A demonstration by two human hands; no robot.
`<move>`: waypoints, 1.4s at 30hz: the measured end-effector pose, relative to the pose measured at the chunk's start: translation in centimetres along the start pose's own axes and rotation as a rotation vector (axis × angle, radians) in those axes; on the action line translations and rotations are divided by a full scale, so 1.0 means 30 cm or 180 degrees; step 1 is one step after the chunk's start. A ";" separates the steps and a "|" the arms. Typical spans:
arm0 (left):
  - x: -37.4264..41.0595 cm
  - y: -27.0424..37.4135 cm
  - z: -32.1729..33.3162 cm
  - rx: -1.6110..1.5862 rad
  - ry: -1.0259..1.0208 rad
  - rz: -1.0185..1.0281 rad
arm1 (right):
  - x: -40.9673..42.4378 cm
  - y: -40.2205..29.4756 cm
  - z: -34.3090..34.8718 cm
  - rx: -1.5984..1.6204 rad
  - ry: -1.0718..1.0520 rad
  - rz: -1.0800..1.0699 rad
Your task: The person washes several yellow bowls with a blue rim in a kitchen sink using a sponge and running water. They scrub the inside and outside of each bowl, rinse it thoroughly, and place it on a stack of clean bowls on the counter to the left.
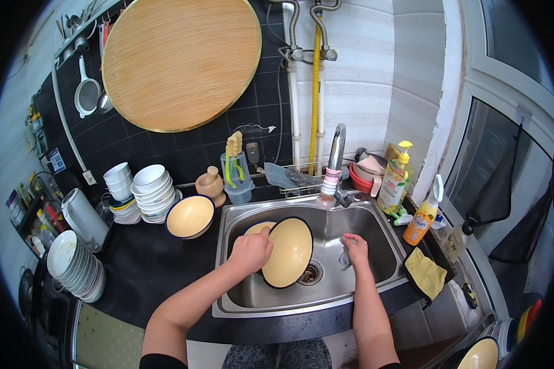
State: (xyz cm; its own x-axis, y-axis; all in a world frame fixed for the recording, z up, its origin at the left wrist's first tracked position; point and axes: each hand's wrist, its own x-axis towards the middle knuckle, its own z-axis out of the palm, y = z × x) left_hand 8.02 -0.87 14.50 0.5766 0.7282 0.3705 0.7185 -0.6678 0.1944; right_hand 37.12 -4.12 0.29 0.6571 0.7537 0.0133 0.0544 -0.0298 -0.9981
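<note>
My left hand point(250, 250) grips the rim of a cream enamel bowl point(288, 252) with a dark blue edge, tilted above the stainless steel sink point(286, 302). Behind that hand, the rim of a second cream bowl point(260, 227) shows in the basin, mostly hidden. My right hand point(356, 249) pinches a wet grey cloth point(345, 257) over the basin's right half. Between my hands, water runs from the faucet point(337, 147) into the sink. Dark scraps lie in the drain point(310, 273), which the tilted bowl partly covers.
Left on the black counter stand another cream bowl point(190, 217), stacked white bowls point(153, 193), a wooden mortar point(211, 187) and a tall dish stack point(76, 267). A soap bottle point(394, 182), an orange spray bottle point(420, 223) and a yellow cloth point(425, 273) line the right side.
</note>
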 end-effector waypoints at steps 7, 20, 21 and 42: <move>-0.081 -0.061 -0.030 0.0678 0.0593 0.0636 | -0.004 0.006 0.006 -0.0333 -0.0114 -0.0087; -0.140 -0.122 -0.079 0.1123 0.1233 0.1277 | 0.011 0.050 0.006 -0.0483 -0.0343 -0.0222; -0.144 -0.125 -0.078 0.1099 0.1238 0.1283 | 0.012 0.052 0.005 -0.0538 -0.0343 -0.0241; -0.162 -0.320 -0.075 -0.0738 0.1730 -0.1422 | 0.024 0.075 0.000 -0.0669 -0.0378 -0.0313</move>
State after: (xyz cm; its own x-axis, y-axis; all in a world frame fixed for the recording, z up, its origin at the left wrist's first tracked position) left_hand -2.55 1.64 12.86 -0.0688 0.7993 0.5970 0.7043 -0.3849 0.5965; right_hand 37.71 -3.66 -1.95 0.5486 0.8312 0.0900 0.2769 -0.0790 -0.9576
